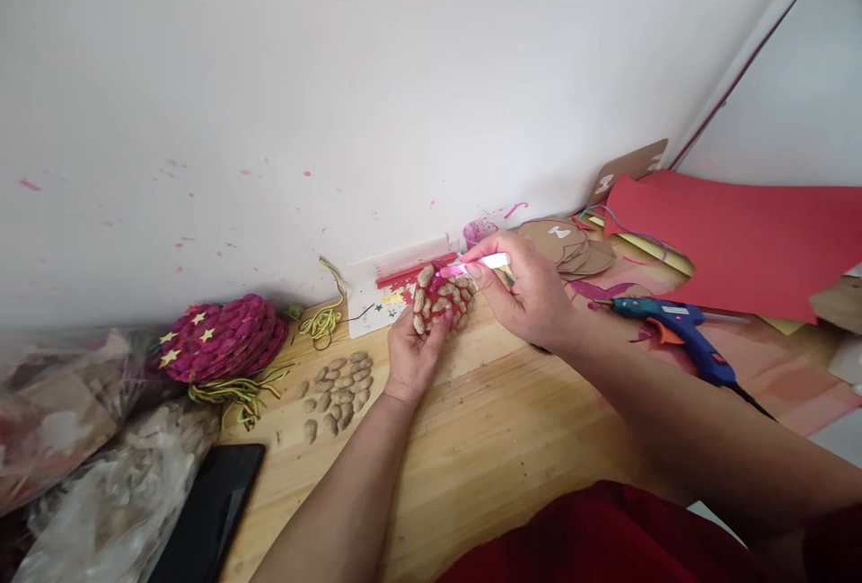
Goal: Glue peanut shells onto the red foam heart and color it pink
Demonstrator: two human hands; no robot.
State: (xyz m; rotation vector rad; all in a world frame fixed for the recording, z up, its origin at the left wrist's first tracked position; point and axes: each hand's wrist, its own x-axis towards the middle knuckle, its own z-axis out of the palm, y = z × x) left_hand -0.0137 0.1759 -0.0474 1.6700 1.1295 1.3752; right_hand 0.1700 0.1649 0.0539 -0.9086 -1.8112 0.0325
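Observation:
My left hand (416, 349) grips the near edge of a red disc covered with peanuts (441, 306), tilted above the table. Part of the disc's upper side is coated in wet magenta paint. Between the thumb and fingers of my right hand (522, 287) is a white-handled paintbrush (495, 261), its pink tip touching the peanuts near the top. Behind the disc stands a small cup of pink paint (479, 233), partly covered by my right hand. Loose unpainted peanuts (342, 390) lie on the wood left of my left wrist.
Painted discs with gold stars (225, 336) are stacked at the left, near plastic bags (114, 493) and a black phone (212, 511). A blue glue gun (693, 336), cardboard circles (572, 246) and red sheets (741, 237) lie right. Yellow-green yarn (321, 322) is by the wall.

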